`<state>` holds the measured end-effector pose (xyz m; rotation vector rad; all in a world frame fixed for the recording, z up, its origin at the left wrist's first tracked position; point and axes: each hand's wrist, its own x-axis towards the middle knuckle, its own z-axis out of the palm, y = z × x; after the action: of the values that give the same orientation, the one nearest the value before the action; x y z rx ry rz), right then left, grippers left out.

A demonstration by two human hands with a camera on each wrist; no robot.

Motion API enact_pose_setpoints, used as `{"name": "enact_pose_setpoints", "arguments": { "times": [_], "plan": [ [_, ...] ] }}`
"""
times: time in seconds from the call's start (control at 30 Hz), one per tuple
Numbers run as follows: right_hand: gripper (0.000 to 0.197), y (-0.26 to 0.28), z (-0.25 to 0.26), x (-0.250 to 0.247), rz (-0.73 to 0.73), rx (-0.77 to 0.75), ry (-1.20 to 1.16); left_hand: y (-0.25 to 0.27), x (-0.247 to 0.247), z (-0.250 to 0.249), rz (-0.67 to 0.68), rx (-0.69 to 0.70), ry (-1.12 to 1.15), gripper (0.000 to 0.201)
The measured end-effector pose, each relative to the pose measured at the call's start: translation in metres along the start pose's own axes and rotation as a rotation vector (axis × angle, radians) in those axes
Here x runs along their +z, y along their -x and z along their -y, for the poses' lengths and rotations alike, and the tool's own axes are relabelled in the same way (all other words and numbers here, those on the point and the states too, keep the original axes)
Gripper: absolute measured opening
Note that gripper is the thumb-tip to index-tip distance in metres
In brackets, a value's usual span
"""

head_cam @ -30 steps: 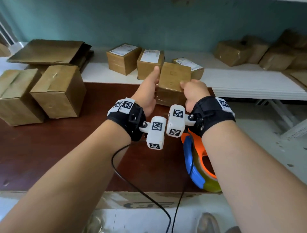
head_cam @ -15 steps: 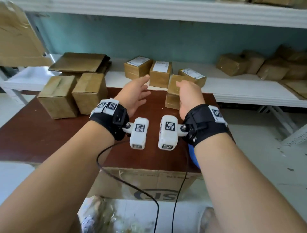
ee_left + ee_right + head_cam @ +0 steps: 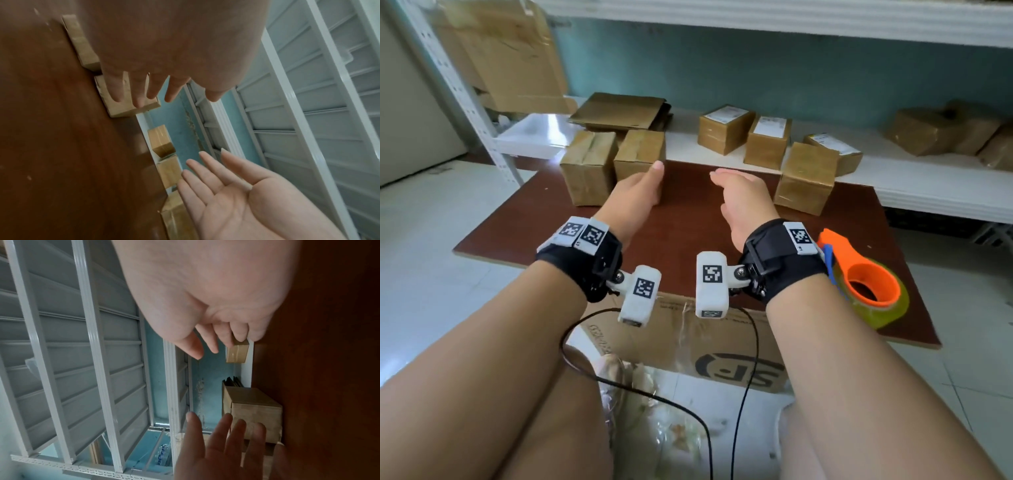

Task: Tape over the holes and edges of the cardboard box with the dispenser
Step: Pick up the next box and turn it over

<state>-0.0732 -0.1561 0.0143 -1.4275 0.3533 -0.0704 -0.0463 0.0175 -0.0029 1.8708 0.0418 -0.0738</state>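
Both hands hover empty over the brown table (image 3: 688, 233). My left hand (image 3: 638, 192) is open, its fingers pointing at the nearer of two cardboard boxes (image 3: 639, 154) at the back left; whether they touch it I cannot tell. My right hand (image 3: 739, 192) is open too, palm turned inward, and is seen as a flat palm (image 3: 226, 194) in the left wrist view. A taped box (image 3: 806, 178) stands alone at the table's back right, right of that hand. The orange tape dispenser (image 3: 859, 277) lies on the table by my right wrist.
A second box (image 3: 589, 168) sits left of the first. Labelled boxes (image 3: 767, 140) and flattened cardboard (image 3: 619, 111) fill the white shelf (image 3: 928, 185) behind the table. A large printed carton (image 3: 722, 349) stands under the table's near edge. Cables hang from both wrists.
A second ago both hands held a box; they set it at the table's back right and let go. Now both hands are open and have drawn back to the left.
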Motion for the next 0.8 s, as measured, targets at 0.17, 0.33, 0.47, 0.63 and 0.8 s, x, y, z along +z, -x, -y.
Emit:
{"name": "enact_pose_setpoints", "arguments": {
  "times": [0.17, 0.33, 0.47, 0.63, 0.8],
  "plan": [
    [0.036, -0.031, -0.010, 0.034, 0.055, 0.030, -0.016, -0.036, -0.031, 0.018, -0.093, 0.101, -0.153, 0.056],
    [0.036, -0.067, -0.011, 0.081, 0.078, 0.051, -0.026, -0.075, -0.043, 0.013, -0.133, 0.098, -0.185, 0.033],
    [0.042, -0.089, -0.018, 0.106, 0.100, 0.024, -0.002, -0.086, -0.032, 0.007, -0.160, 0.024, -0.123, 0.033],
    [0.041, -0.099, -0.030, 0.102, 0.173, 0.094, -0.028, -0.092, -0.015, 0.011, -0.186, -0.030, 0.012, 0.041],
    [0.027, -0.096, -0.024, 0.081, 0.120, 0.139, -0.064, -0.081, 0.000, 0.005, -0.159, -0.009, 0.061, 0.032]
  ]
}}
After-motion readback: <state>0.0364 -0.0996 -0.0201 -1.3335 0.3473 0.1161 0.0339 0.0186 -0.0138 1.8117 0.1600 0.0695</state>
